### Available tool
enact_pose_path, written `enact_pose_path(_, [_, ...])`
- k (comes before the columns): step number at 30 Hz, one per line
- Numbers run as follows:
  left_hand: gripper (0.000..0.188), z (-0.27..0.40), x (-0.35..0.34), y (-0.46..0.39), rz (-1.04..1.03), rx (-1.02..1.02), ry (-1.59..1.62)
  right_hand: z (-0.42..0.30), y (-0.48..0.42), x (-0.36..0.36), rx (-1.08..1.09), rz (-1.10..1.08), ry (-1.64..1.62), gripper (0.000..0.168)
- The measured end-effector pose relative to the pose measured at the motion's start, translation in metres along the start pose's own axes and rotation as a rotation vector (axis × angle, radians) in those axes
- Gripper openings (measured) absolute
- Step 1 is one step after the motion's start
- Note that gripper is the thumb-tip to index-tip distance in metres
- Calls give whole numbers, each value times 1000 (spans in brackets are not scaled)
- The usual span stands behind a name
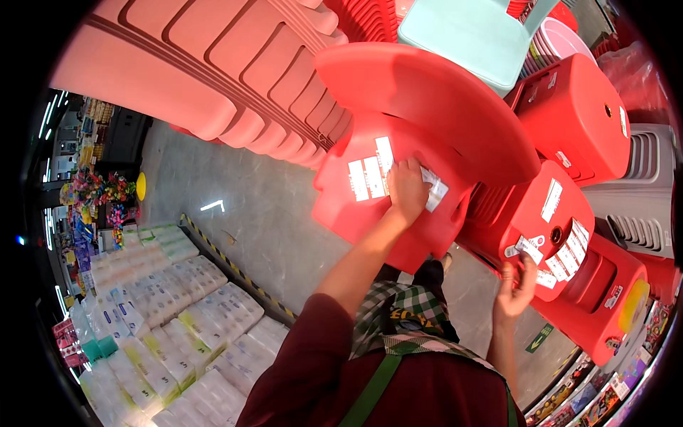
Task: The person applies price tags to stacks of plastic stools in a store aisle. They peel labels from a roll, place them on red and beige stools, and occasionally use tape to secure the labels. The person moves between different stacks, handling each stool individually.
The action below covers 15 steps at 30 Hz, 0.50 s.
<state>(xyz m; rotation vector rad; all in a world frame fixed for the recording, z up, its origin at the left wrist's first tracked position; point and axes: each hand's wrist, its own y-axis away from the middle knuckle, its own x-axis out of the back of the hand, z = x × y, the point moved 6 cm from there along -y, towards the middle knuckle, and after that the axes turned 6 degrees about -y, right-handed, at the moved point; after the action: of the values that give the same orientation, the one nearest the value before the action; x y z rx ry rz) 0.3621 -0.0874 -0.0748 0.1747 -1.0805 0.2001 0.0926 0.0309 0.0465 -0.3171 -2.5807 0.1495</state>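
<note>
A red plastic chair point(341, 213) with a curved backrest stands before me. Several white printed labels point(367, 179) lie on its seat. My left hand point(408, 189) rests on the seat among them, fingers bent. Its thumb is against another label point(438, 193); whether it pinches that label I cannot tell. To the right, my right hand point(515, 291) is raised beside a red plastic stool point(525, 205). A small white label point(530, 248) is at its fingertips. More labels point(571, 253) lie on the stool around its round hole.
Stacked pink plastic chairs point(224, 58) rise at the upper left. A pale green chair point(464, 40) stands beyond the backrest. Red stools point(592, 117) and grey stools point(635, 197) line the right. Packs of paper rolls point(176, 315) sit behind a striped floor edge point(235, 261).
</note>
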Motion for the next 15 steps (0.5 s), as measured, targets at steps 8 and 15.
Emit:
enact_pose_path(8, [26,-17,28,80,-170,65,1009,-23,-18,-111,-63,-416,-62,43])
enact_pose_path(15, [33,-66,60,117,-172,580,1802,-11,20,-189,-622,-677,-588,40])
